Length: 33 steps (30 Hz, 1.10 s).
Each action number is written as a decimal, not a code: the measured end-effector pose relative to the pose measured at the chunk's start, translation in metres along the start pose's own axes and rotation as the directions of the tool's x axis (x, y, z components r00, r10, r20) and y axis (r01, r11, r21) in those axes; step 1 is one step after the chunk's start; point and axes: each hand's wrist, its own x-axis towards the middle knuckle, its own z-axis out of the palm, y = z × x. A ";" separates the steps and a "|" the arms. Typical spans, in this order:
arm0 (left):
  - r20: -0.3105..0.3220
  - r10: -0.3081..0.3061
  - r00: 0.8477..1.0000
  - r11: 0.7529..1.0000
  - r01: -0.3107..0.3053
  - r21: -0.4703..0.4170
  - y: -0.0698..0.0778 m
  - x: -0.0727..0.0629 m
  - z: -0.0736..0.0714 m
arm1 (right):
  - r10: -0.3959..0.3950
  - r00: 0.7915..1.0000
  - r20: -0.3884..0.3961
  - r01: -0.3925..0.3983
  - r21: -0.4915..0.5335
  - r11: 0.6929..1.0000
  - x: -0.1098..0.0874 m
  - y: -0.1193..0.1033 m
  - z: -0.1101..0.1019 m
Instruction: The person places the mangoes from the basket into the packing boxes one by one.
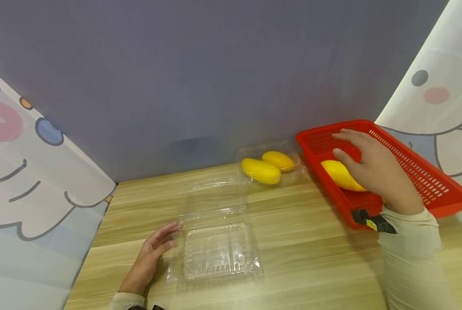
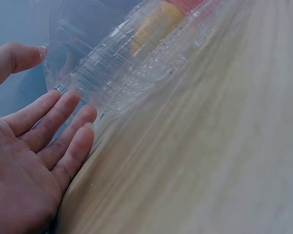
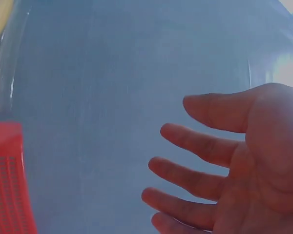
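An unfolded clear plastic clamshell box [image 1: 217,249] lies on the table, its lid [image 1: 213,196] laid back toward the wall. My left hand [image 1: 151,254] is at the box's left edge with its fingers loosely extended; in the left wrist view the fingertips [image 2: 71,100] are right at the plastic. My right hand [image 1: 382,168] hovers over the red basket [image 1: 320,172], fingers spread and nothing in them. Below it a yellow mango [image 1: 341,175] lies in the basket, partly hidden by the hand. The right wrist view shows the open palm [image 3: 263,180] against the wall.
Behind the open box, a second clear box [image 1: 250,150] holds two yellow mangoes [image 1: 261,171] beside the basket. A grey wall [image 1: 215,86] closes off the back of the wooden table [image 1: 293,258]. Printed cartoon sheets [image 1: 33,172] stand at both sides.
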 end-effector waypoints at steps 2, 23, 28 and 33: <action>0.016 0.005 1.000 0.999 -0.004 -0.050 0.000 0.000 -0.001 | 0.038 0.999 0.017 -0.039 0.016 0.999 0.002 0.011 -0.004; 0.056 0.007 0.998 0.991 0.001 -0.134 -0.001 0.005 0.002 | 0.148 0.926 0.347 -0.142 -0.043 0.989 0.028 0.079 0.008; 0.059 0.004 0.998 0.991 0.004 -0.131 -0.002 0.005 0.001 | 0.169 0.906 0.387 -0.147 -0.086 0.985 0.029 0.081 0.015; 0.049 -0.025 0.999 0.992 0.030 -0.122 -0.002 0.003 0.000 | 0.158 0.897 0.413 -0.105 -0.149 0.983 0.039 0.075 0.034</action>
